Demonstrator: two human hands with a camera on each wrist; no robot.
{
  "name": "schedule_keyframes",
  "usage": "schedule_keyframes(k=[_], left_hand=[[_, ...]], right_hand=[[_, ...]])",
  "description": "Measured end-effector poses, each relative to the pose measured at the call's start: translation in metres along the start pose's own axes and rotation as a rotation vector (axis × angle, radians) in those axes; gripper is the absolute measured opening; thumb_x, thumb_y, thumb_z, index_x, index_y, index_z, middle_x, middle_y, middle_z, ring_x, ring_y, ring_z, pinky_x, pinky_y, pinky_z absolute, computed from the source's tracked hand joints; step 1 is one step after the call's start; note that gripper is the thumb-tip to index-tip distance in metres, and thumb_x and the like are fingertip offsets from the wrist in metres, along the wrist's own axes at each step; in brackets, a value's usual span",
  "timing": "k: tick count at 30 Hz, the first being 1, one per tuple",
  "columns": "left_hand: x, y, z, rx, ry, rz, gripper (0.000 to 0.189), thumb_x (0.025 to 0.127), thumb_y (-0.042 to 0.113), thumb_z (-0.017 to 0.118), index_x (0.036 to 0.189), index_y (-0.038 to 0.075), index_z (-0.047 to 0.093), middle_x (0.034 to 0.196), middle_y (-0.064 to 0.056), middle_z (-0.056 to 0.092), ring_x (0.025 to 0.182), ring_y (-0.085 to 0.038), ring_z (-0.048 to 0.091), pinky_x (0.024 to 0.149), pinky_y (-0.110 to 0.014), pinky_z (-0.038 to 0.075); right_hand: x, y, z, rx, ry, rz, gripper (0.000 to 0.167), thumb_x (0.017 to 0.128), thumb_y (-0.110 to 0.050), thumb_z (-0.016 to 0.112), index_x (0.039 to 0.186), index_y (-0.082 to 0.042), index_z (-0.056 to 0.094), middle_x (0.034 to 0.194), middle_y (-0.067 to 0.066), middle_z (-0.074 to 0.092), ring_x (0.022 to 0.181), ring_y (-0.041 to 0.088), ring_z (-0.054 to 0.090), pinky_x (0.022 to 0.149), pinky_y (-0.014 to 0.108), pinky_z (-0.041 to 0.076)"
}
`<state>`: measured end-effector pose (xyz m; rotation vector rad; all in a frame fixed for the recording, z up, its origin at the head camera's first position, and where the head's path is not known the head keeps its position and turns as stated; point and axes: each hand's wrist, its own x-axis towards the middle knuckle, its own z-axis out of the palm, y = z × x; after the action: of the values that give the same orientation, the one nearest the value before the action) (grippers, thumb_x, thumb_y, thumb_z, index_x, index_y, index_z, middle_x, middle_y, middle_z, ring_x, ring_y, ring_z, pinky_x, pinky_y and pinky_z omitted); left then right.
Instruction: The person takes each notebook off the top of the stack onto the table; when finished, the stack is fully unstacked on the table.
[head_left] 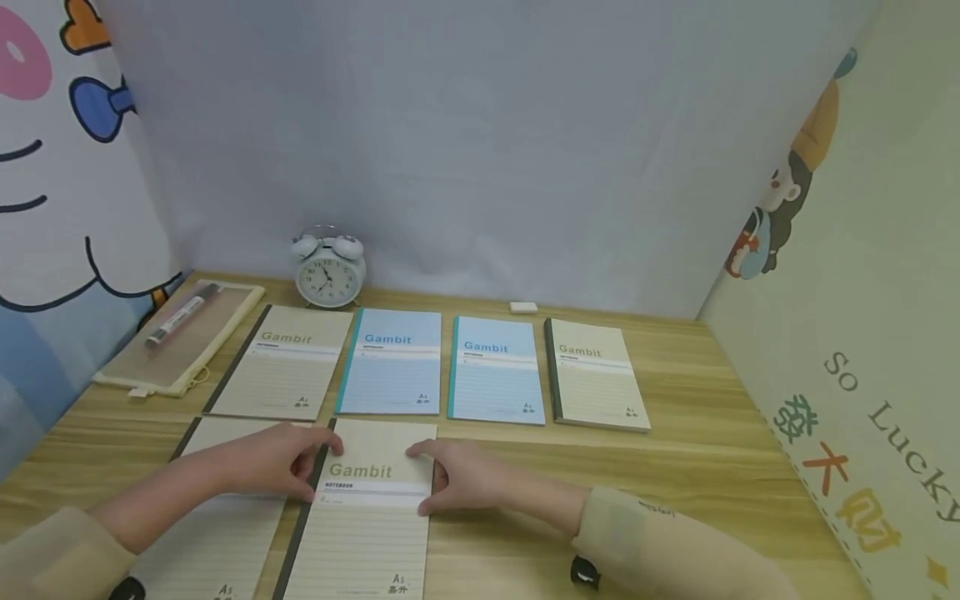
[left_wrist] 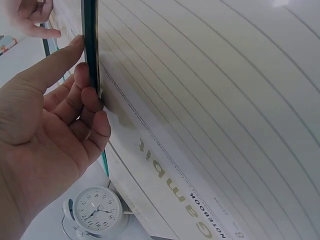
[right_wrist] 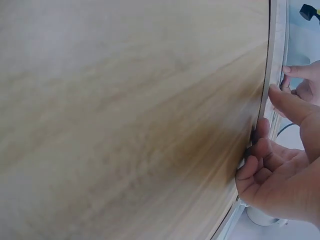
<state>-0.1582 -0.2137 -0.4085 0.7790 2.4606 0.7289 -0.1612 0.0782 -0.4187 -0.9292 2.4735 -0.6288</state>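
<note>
A cream Gambit notebook (head_left: 363,533) with a dark spine lies on the table before me. My left hand (head_left: 273,460) grips its spine edge, thumb and curled fingers at the side. On the opposite edge, my right hand (head_left: 468,477) holds the same notebook between thumb and fingers. The left wrist view shows the left hand (left_wrist: 60,120) against the dark spine. In the right wrist view the right hand (right_wrist: 285,175) is at the notebook's thin edge, low over the wood. Another cream notebook (head_left: 217,533) lies to the left, partly hidden under my left forearm.
Behind, a row holds a cream notebook (head_left: 281,367), two blue notebooks (head_left: 390,367) (head_left: 497,375) and another cream notebook (head_left: 596,379). A white alarm clock (head_left: 327,275), an eraser (head_left: 523,307) and a zip pouch (head_left: 225,321) with a marker (head_left: 180,317) stand or lie farther back.
</note>
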Motion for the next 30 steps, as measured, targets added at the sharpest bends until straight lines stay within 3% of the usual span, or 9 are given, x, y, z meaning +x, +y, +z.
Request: schedule_keyframes(k=[7, 12, 16, 22, 30], left_hand=[[0.003, 0.011, -0.016, 0.055, 0.035, 0.003, 0.051, 0.077, 0.028, 0.078, 0.12, 0.01, 0.058, 0.066, 0.008, 0.051, 0.057, -0.004, 0.044, 0.055, -0.022, 0.038], [0.011, 0.025, -0.033, 0.081, 0.087, 0.033, 0.047, 0.08, 0.023, 0.076, 0.121, 0.009, 0.058, 0.066, 0.008, 0.051, 0.058, -0.005, 0.044, 0.054, -0.022, 0.039], [0.02, 0.042, -0.044, 0.131, 0.141, 0.055, 0.045, 0.081, 0.028, 0.074, 0.12, 0.011, 0.059, 0.069, 0.009, 0.052, 0.063, -0.006, 0.046, 0.058, -0.024, 0.042], [0.04, 0.065, -0.054, 0.188, 0.217, 0.086, 0.048, 0.081, 0.031, 0.075, 0.122, 0.014, 0.058, 0.082, 0.009, 0.058, 0.081, -0.009, 0.053, 0.075, -0.032, 0.047], [0.076, 0.086, -0.052, 0.192, 0.339, 0.148, 0.053, 0.081, 0.035, 0.074, 0.128, 0.017, 0.055, 0.1, 0.008, 0.061, 0.097, -0.013, 0.055, 0.082, -0.036, 0.048]], right_hand=[[-0.008, 0.009, -0.014, 0.133, 0.011, -0.055, 0.067, 0.078, -0.028, 0.078, 0.137, -0.014, 0.048, 0.072, -0.011, 0.059, 0.063, 0.0, 0.052, 0.062, 0.016, 0.045], [-0.022, 0.015, -0.037, 0.117, 0.081, -0.043, 0.069, 0.079, -0.032, 0.077, 0.139, -0.015, 0.046, 0.076, -0.011, 0.06, 0.065, 0.004, 0.054, 0.062, 0.019, 0.046], [-0.035, 0.018, -0.058, 0.082, 0.148, -0.048, 0.066, 0.081, -0.031, 0.075, 0.138, -0.016, 0.046, 0.076, -0.012, 0.059, 0.062, 0.008, 0.05, 0.058, 0.021, 0.043], [-0.058, 0.028, -0.093, -0.043, 0.283, -0.057, 0.065, 0.082, -0.033, 0.074, 0.138, -0.018, 0.045, 0.082, -0.012, 0.057, 0.069, 0.014, 0.051, 0.061, 0.023, 0.043], [-0.089, 0.056, -0.134, -0.119, 0.488, -0.044, 0.065, 0.079, -0.023, 0.077, 0.137, -0.012, 0.048, 0.088, -0.005, 0.06, 0.075, 0.012, 0.05, 0.061, 0.027, 0.043]])
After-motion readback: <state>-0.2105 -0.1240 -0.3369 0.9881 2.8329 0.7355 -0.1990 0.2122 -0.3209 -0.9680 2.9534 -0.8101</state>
